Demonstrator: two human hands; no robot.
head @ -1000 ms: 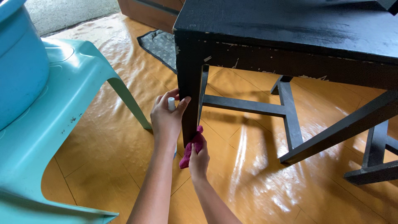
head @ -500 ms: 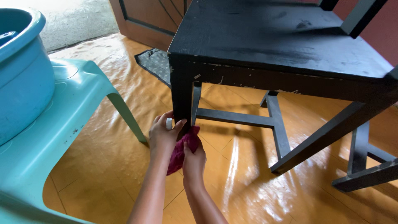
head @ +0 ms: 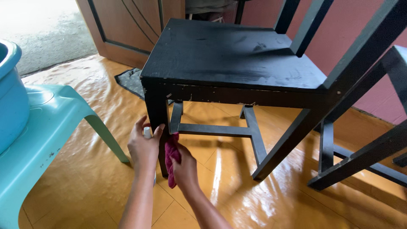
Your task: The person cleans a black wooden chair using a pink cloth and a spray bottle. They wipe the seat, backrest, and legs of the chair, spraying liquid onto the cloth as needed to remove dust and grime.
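A black wooden chair (head: 229, 55) stands on the glossy orange floor. My left hand (head: 144, 148) is wrapped around a small bottle with a white cap (head: 147, 132) and rests against the chair's front left leg (head: 157, 114). My right hand (head: 184, 167) presses a magenta cloth (head: 171, 154) against the lower part of that same leg. Most of the bottle is hidden behind my left hand.
A turquoise plastic stool (head: 51, 131) stands at the left with a blue basin (head: 10, 97) on it. A dark mat (head: 129, 80) lies behind the chair leg by a wooden door (head: 127, 25). Another black chair frame (head: 373, 144) stands at the right, before a pink wall.
The view has lifted and pulled back, so more of the chair's seat and back shows. Both hands stay on the front leg; the cloth has shifted slightly along it.
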